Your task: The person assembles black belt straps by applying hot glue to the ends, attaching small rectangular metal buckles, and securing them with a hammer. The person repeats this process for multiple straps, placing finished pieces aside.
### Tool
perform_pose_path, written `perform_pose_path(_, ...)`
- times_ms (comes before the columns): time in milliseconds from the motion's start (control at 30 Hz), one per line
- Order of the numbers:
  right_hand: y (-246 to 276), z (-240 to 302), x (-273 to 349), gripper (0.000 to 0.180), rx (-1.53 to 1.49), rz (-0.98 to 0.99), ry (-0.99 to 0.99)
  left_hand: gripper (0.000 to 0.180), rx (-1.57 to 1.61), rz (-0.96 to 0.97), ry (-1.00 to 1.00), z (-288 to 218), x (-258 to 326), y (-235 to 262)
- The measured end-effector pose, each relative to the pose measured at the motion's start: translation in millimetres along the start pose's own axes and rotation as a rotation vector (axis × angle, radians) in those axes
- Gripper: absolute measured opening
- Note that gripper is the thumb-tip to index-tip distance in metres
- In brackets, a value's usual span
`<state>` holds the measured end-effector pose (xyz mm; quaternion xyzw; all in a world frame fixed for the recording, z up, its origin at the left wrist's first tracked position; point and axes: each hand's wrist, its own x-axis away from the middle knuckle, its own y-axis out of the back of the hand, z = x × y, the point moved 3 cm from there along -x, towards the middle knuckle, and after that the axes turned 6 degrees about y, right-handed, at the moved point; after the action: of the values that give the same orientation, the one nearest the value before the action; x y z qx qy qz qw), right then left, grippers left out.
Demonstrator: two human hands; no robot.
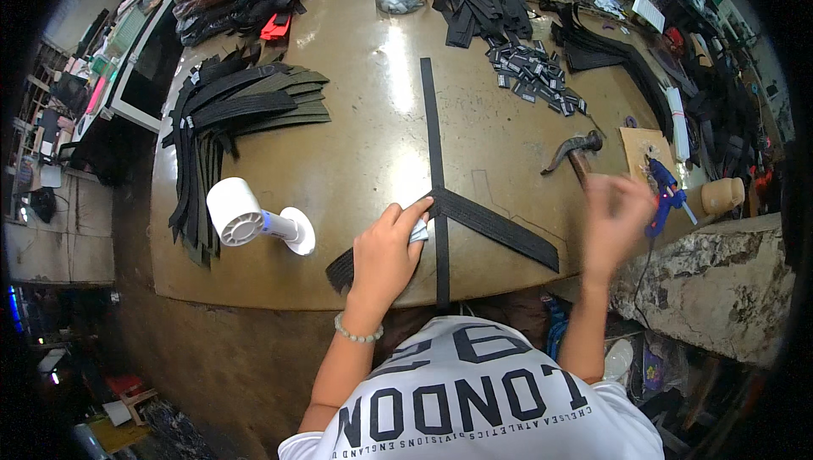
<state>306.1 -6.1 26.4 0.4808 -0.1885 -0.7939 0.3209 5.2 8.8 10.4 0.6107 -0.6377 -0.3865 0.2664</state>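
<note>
Band [500, 230], black, bent, right of the white fan [235, 213]. Your left hand [385, 250] closes on a pale piece [419, 231], index tip touching the bend. One long leg slants away from the fan, toward your right. Your right hand [621, 210], farther right of the fan, blurs; finger state unclear.

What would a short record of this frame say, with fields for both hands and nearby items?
Left hand: holding pale item, at black strap's bend
Right hand: raised, blurred; contents unclear
Near right hand: hammer, glue gun
Crossing strap: thin strip
Table's left: white fan, strap pile
</note>
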Motion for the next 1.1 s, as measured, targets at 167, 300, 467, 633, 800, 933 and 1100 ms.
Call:
perform_pose_path(167, 58, -166, -13, 0.064, 0.169, -0.318, -0.335, 0.03, 0.01, -0.007, 0.022, -6, 4, -4)
perform_pose_path(300, 48, -157, -43, 0.047, -0.084, 0.1, -0.464, 0.022, 0.055, -0.024, 0.032, -5, 1, -3)
perform_pose_path(467, 14, 14, -48, 0.048, -0.312, 0.487, 0.0, 0.024, 0.127, -0.113, 0.044, -1, 1, -4)
perform_pose_path(633, -27, 93, -35, 0.051, -0.347, 0.932, 0.223, 0.026, 0.07, -0.089, 0.018, 1, 3, -6)
perform_pose_path(800, -40, 100, -40, 0.053, -0.214, 0.975, 0.275, 0.025, 0.129, -0.121, 0.012, 2, 2, -6)
perform_pose_path(933, -36, 105, -37, 0.051, -0.183, 0.973, 0.271, 0.025, 0.109, -0.102, 0.025, 3, 3, -8)
perform_pose_path(1100, -22, 107, -27, 0.05, -0.212, 0.998, 0.283, 0.026, 0.065, -0.119, -0.021, 4, 3, -9)
